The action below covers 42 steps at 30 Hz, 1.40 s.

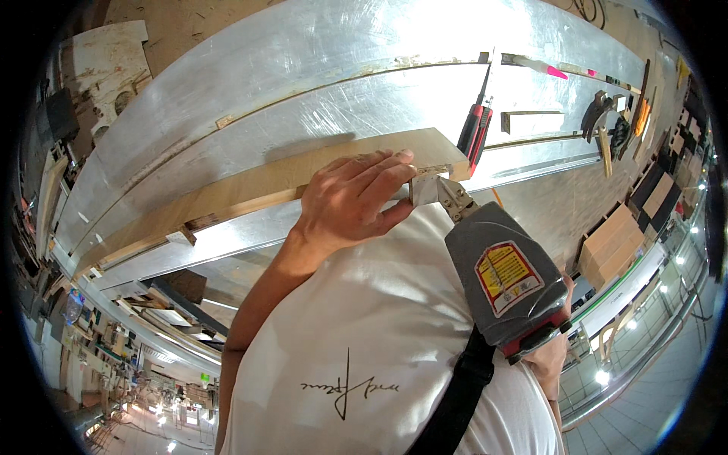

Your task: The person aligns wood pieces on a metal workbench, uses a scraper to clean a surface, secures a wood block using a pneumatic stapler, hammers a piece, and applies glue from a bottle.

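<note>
A long pale wooden board [258,178] lies along the near edge of the metal-topped bench. My left hand [353,193] is closed over the board's right part, fingers on top and thumb below, by a small piece at the near edge. The metal nose of a grey nail gun [478,243] with a yellow-and-red label meets that edge, right beside my left fingertips. My right hand [550,356] is behind the tool's lower end, mostly hidden by its body, and holds it. Just beyond the board's right end lies a red-and-black hand tool [475,133].
The shiny metal bench top [303,91] has long slots across it. A pink-tipped marker [542,67], a pale wood strip [532,121] and a dark clamp-like tool [597,114] lie to the right. Brown boxes or boards [613,243] stand farther right.
</note>
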Tool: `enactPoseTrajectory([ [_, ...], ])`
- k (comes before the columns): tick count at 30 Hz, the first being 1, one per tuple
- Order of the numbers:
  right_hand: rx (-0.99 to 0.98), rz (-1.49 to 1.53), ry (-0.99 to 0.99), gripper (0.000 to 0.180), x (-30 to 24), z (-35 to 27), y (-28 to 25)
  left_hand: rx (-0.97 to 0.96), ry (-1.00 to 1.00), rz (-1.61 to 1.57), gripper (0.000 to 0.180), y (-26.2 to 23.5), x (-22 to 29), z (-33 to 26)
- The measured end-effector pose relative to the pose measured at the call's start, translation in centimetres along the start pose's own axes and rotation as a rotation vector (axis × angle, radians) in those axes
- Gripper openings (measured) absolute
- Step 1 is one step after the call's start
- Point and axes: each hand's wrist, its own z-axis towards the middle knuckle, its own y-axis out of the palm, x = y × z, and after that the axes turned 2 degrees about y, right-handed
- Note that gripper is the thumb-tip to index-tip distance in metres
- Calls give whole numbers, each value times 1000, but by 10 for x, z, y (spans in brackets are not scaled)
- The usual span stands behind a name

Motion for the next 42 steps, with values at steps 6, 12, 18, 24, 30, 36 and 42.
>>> enactPoseTrajectory([
  [6,-23,14,37,85,0,1,0,9,16,5,46,0,-1,1],
  [12,110,-107,-45,79,-1,-6,3,-4,22,27,44,0,-2,-2],
  [18,145,115,198,76,-23,-6,7,-30,33,43,44,-2,0,1],
  [24,98,-124,204,72,-8,-27,4,-7,34,-5,52,-3,0,2],
  [30,103,-21,13,56,33,-26,6,-13,-14,54,56,-2,1,1],
  [36,40,-192,-260,48,20,-3,9,52,17,41,65,1,-1,-9],
  [42,67,-277,-106,74,51,-18,8,58,34,4,69,4,-4,-13],
])
